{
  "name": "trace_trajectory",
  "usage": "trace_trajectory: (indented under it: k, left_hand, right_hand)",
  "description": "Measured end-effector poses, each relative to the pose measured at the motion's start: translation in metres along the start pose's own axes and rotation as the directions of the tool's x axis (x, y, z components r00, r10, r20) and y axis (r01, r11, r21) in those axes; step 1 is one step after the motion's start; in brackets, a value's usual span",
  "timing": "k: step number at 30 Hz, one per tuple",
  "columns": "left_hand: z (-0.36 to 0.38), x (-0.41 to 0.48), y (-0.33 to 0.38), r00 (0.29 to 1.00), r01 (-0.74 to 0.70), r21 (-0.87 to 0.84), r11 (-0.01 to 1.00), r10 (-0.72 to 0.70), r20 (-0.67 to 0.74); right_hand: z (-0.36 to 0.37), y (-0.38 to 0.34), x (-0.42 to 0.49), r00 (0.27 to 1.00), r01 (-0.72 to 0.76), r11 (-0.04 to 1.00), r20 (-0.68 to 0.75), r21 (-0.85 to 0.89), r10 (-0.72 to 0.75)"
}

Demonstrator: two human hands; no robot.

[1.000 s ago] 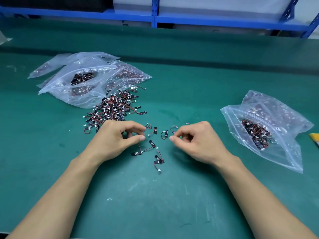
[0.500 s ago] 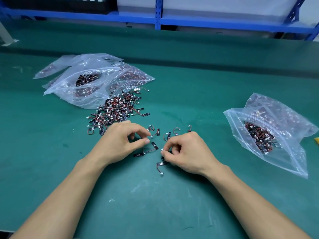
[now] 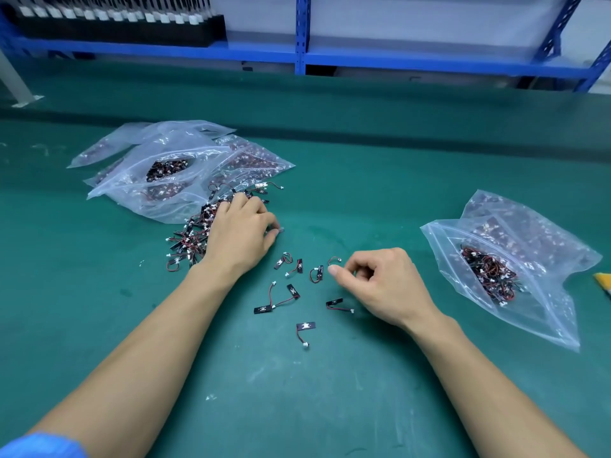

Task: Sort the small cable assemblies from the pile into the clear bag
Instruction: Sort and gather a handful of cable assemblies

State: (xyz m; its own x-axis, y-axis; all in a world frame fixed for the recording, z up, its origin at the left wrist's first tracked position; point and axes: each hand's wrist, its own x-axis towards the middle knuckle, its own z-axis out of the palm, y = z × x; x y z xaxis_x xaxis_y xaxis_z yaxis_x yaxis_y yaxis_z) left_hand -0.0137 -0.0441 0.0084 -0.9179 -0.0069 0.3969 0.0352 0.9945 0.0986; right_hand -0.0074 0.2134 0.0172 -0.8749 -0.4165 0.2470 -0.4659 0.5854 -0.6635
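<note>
Right hand [image 3: 383, 285]: knuckles up on the mat, fingers curled in, thumb and forefinger tips closed together beside a small red wire loop [image 3: 334, 259]. Cannot tell whether the tips pinch the loop or only touch it. Left hand [image 3: 239, 234]: palm down over the near edge of the pile [image 3: 190, 236], fingers bent onto it. Whether anything is held under them is hidden. Between the two hands lie the loose assemblies [image 3: 297, 267], each a flat black rectangular tab with a thin red-and-black wire ending in a tiny white plug. I count eight, scattered apart, some wires looped, some nearly straight. The pile is a dense tangle of the same parts, too many and too knotted to count. It touches the front of the left bags [image 3: 165, 166]: overlapping clear, crinkled plastic bags with more parts inside, at least three, exact number unclear. To the right of the right hand, well apart from the pile, lies the clear bag [image 3: 542, 292], glossy and wrinkled, mouth open toward the hand, with a dark clump of assemblies [image 3: 489, 276] inside. A second clear layer shows behind it. All of this rests on a green mat [image 3: 363, 176], matte and lightly scuffed. At the back stand a blue metal shelf frame [image 3: 301, 34] and one black tray [image 3: 115, 31] holding a row of white-capped pieces. A yellow object [image 3: 603, 280] is cut off at the right edge. One blue sleeve [image 3: 43, 444] shows at bottom left.
</note>
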Motion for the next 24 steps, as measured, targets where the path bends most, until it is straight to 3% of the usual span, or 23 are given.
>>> trace_trajectory:
  k: [6,9,12,15,19,24]
  left_hand:
    - [-0.005,-0.005,-0.001,0.983,-0.053,-0.089,0.995,0.036,-0.182]
    - [-0.018,-0.01,0.009,0.949,-0.239,-0.223,0.945,0.178,-0.26]
    - [-0.029,-0.02,0.039,0.882,-0.459,-0.347,0.818,0.372,-0.29]
    - [-0.032,-0.032,0.076,0.825,-0.565,-0.381,0.732,0.497,-0.268]
    - [-0.025,-0.034,0.102,0.788,-0.609,-0.355,0.709,0.59,-0.174]
    - [-0.02,-0.033,0.089,0.818,-0.561,-0.361,0.745,0.565,-0.107]
  right_hand:
    - [-0.003,0.01,0.006,0.996,-0.035,0.993,-0.083,0.11,0.044]
    - [-0.006,0.013,0.009,0.984,-0.053,0.981,-0.158,0.186,0.083]
    - [-0.01,0.015,0.012,0.968,-0.073,0.966,-0.214,0.25,0.128]
    - [-0.014,0.016,0.015,0.956,-0.077,0.953,-0.25,0.292,0.153]
    - [-0.018,0.018,0.018,0.944,-0.1,0.936,-0.264,0.338,0.197]
    - [-0.017,0.02,0.017,0.947,-0.115,0.937,-0.247,0.329,0.203]
